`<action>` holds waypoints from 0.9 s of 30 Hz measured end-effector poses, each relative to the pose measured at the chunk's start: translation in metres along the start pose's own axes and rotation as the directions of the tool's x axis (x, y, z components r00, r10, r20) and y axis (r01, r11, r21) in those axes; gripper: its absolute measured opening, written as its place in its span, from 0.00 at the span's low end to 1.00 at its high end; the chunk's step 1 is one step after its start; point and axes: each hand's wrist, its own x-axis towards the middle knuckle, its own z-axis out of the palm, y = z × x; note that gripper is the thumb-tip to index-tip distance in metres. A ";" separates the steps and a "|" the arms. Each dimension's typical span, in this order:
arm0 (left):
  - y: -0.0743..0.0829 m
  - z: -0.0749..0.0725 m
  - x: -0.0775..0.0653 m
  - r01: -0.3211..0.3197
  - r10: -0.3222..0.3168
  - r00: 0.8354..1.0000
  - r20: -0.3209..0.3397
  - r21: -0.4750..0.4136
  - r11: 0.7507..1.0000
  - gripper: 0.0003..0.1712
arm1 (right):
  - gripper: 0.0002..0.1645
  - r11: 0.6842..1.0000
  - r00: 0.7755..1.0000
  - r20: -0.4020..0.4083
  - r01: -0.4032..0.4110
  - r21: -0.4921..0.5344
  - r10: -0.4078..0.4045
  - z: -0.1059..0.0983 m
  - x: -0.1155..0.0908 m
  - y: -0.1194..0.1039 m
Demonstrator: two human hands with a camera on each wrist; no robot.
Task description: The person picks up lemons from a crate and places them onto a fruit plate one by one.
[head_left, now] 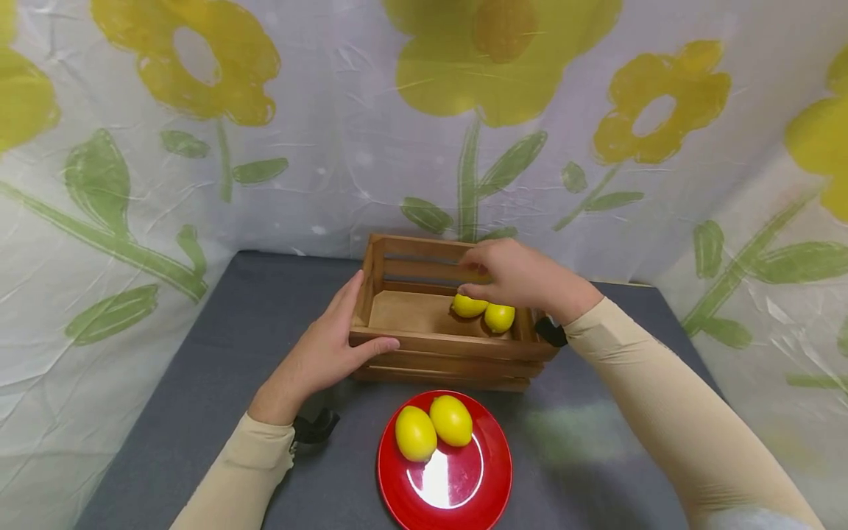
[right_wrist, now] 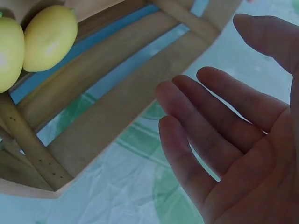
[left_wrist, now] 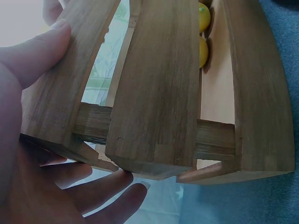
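A slatted wooden crate (head_left: 457, 362) stands at the back of the table, with two yellow lemons (head_left: 500, 319) lying together at its right end. My left hand (head_left: 324, 350) grips the crate's front left corner; in the left wrist view the thumb (left_wrist: 44, 49) presses the top slat and the fingers reach round the end. Over the lemons hovers my right hand (head_left: 520, 276), its fingers loosely bent. The right wrist view shows nothing in its palm (right_wrist: 261, 168), with both crate lemons (right_wrist: 50, 38) apart from the fingers.
In front of the crate sits a red plate (head_left: 492, 460) bearing two more lemons (head_left: 451, 421). The dark grey tabletop (head_left: 265, 294) ends at a white curtain (head_left: 318, 169) printed with yellow flowers, which hangs close behind the crate and along the sides.
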 end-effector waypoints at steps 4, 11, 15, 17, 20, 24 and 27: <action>-0.001 0.000 -0.001 -0.006 0.006 1.000 -0.002 -0.001 1.000 0.76 | 0.30 1.000 0.999 0.035 -0.002 -0.011 0.002 0.000 0.012 0.005; -0.001 0.001 -0.002 -0.021 0.021 1.000 -0.006 -0.016 1.000 0.76 | 0.32 0.999 0.996 0.086 0.007 -0.040 -0.003 0.009 0.031 0.016; 0.001 0.001 -0.002 -0.038 0.038 0.999 -0.010 -0.024 0.999 0.75 | 0.35 0.998 0.992 0.123 -0.013 -0.060 0.021 0.019 0.039 0.022; 0.001 0.001 -0.002 -0.043 0.043 0.999 -0.009 -0.024 0.999 0.75 | 0.35 0.998 0.988 0.149 -0.019 -0.068 0.029 0.024 0.042 0.025; 0.001 0.002 -0.003 -0.043 0.042 0.999 -0.010 -0.025 0.999 0.75 | 0.34 0.997 0.984 0.174 -0.009 -0.079 0.023 0.031 0.047 0.029; 0.000 0.001 -0.004 -0.041 0.040 0.999 -0.020 -0.025 0.999 0.75 | 0.30 0.997 0.982 0.187 -0.003 -0.075 0.017 0.036 0.054 0.033; 0.000 0.000 -0.004 -0.042 0.041 0.999 -0.024 -0.024 0.999 0.75 | 0.28 0.996 0.980 0.196 -0.009 -0.086 0.026 0.038 0.060 0.035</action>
